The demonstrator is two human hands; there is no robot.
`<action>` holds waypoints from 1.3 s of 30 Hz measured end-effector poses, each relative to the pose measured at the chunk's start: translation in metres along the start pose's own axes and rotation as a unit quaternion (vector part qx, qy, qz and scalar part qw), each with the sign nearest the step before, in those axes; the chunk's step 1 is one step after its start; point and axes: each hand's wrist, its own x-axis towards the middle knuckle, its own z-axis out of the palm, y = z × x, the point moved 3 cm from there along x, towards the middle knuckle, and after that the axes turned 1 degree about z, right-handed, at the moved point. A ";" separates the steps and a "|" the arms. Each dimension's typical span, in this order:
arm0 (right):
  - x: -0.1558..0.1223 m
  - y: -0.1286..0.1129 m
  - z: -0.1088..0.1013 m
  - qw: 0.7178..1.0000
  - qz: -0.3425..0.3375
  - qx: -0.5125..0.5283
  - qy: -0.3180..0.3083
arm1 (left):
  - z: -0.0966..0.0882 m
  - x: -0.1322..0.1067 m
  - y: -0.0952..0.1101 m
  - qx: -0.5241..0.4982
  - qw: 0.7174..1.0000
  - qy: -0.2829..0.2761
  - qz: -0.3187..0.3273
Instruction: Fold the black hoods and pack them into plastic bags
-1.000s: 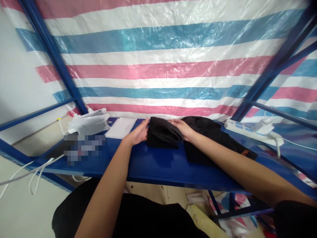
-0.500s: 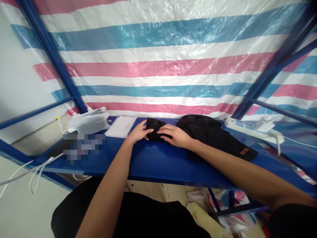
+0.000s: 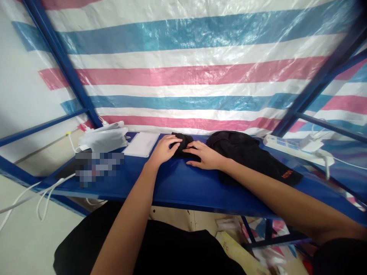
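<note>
A small bundle of folded black cloth (image 3: pixel 183 143) lies on the blue shelf top (image 3: pixel 183 187), between my two hands. My left hand (image 3: pixel 164 149) rests over its left end, fingers stretched across the top and thumb apart from them. Spread fingers of my right hand (image 3: pixel 205 154) touch the bundle's right side, with the thumb lower, near the shelf surface. The fingers partly cover the bundle, so its exact kind cannot be made out. Just right of it lies a larger crumpled black garment (image 3: pixel 243 151) with orange lettering, partly behind my right forearm.
Left of my hands lie a flat white packet (image 3: pixel 142 144) and a white plastic bag (image 3: pixel 104 137). A white power strip (image 3: pixel 295 151) with plugs sits at the right. Blue metal posts (image 3: pixel 61 61) and a striped plastic sheet (image 3: pixel 183 76) stand behind. White cables (image 3: pixel 46 194) hang at the left.
My left hand has shifted from gripping the bundle's left edge to lying over its top. My right hand's fingers have spread, its thumb now showing lower. The view has tilted slightly.
</note>
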 end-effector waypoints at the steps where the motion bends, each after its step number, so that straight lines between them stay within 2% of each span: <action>1: 0.001 0.002 0.001 1.000 0.002 -0.002 0.002 | 0.002 0.000 0.001 -0.007 1.000 -0.016 -0.005; 7: 0.012 0.011 0.008 1.000 0.012 0.001 0.011 | 0.018 -0.005 0.000 -0.004 0.993 -0.116 -0.020; 10: 0.013 0.019 0.004 0.992 0.092 0.070 0.045 | 0.023 -0.006 -0.002 0.016 0.988 -0.149 -0.029; 13: 0.010 0.031 0.003 0.957 0.187 0.205 0.081 | 0.024 -0.006 0.000 0.039 0.988 -0.148 -0.009; 16: 0.009 0.042 0.007 0.899 0.250 0.350 0.083 | 0.022 -0.005 0.003 0.049 0.990 -0.136 0.002; 18: 0.008 0.048 0.011 0.861 0.288 0.409 0.090 | 0.021 -0.006 0.005 0.045 0.990 -0.137 -0.003; 19: 0.008 0.049 0.012 0.851 0.299 0.420 0.099 | 0.021 -0.006 0.004 0.041 0.990 -0.137 -0.008; 20: 0.007 0.048 0.011 0.852 0.302 0.415 0.108 | 0.021 -0.005 0.004 0.037 0.990 -0.137 -0.014; 22: 0.007 0.043 0.005 0.885 0.271 0.355 0.133 | 0.021 -0.004 0.001 0.033 0.990 -0.132 -0.026; 25: 0.005 0.026 -0.009 0.957 0.152 0.203 0.140 | 0.023 -0.003 -0.004 0.036 0.991 -0.126 -0.035; 28: 0.002 0.012 -0.017 0.988 0.044 0.108 0.098 | 0.022 -0.001 -0.008 0.032 0.992 -0.112 -0.043; 30: 0.001 0.010 -0.017 0.992 0.022 0.094 0.080 | 0.020 -0.001 -0.008 0.025 0.993 -0.105 -0.049; 32: 0.000 0.014 -0.014 0.990 0.039 0.109 0.081 | 0.018 -0.001 -0.007 0.020 0.993 -0.105 -0.050; 35: 0.002 0.028 -0.006 0.975 0.108 0.165 0.107 | 0.015 -0.002 0.000 0.008 0.994 -0.101 -0.038; 39: 0.003 0.051 0.005 0.926 0.212 0.272 0.152 | 0.008 -0.006 0.015 0.005 0.996 -0.086 -0.005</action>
